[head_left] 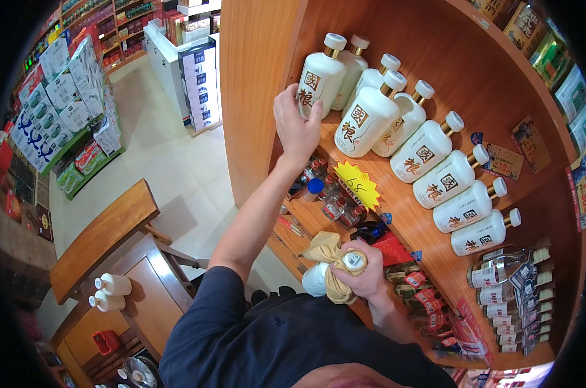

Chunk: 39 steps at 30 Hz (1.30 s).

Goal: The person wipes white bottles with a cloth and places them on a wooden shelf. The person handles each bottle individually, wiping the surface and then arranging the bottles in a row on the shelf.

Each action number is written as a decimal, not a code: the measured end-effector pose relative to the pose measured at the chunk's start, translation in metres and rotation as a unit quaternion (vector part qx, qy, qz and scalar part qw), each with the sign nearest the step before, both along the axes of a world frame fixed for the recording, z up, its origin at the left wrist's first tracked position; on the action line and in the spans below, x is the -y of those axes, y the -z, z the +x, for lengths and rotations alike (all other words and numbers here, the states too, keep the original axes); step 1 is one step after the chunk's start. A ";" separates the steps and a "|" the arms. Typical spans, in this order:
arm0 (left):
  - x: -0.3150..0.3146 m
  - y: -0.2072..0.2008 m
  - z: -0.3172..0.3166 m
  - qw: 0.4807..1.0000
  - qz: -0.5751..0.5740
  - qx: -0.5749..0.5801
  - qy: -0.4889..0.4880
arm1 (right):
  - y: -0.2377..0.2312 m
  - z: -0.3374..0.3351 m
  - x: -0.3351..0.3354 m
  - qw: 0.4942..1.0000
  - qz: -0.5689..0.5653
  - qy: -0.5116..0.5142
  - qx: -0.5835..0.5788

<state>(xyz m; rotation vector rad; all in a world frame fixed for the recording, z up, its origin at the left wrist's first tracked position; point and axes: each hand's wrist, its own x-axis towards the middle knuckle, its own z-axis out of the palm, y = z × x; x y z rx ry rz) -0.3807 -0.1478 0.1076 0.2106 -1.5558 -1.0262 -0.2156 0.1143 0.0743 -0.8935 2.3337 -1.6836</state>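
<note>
At the far left end of the shelf, my left hand is closed around the lower part of a white bottle with a gold-banded neck and white cap. That bottle stands upright on the wood. Close to my chest, my right hand grips another white bottle together with a tan cloth bunched around it. Its round top shows between my fingers; much of its body is covered. Several matching bottles stand along the shelf to the right of my left hand.
A yellow starburst price tag sticks out from the shelf edge. Lower down are small dark bottles; flat clear bottles stand at the right. Behind on the left are a wooden bench, a table with two white bottles, and stacked cartons.
</note>
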 end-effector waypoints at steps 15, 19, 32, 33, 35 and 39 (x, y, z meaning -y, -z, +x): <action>0.016 0.017 -0.008 0.991 -0.117 0.062 0.006 | 0.009 -0.007 0.015 0.998 0.036 -0.045 -0.005; 0.012 0.017 -0.005 0.991 -0.126 0.047 0.024 | 0.009 -0.008 0.021 0.998 0.040 -0.051 -0.005; 0.018 0.015 -0.007 0.988 -0.126 0.032 0.087 | 0.015 -0.007 0.031 0.996 0.047 -0.076 -0.007; 0.018 0.013 -0.007 0.988 -0.095 0.033 0.120 | 0.015 -0.006 0.032 0.996 0.045 -0.076 0.000; 0.019 0.015 0.001 0.981 -0.032 0.034 0.187 | 0.013 -0.005 0.032 0.997 0.034 -0.070 0.010; 0.012 0.047 0.059 0.969 0.088 0.007 0.233 | 0.000 -0.009 0.025 0.999 0.002 -0.044 -0.016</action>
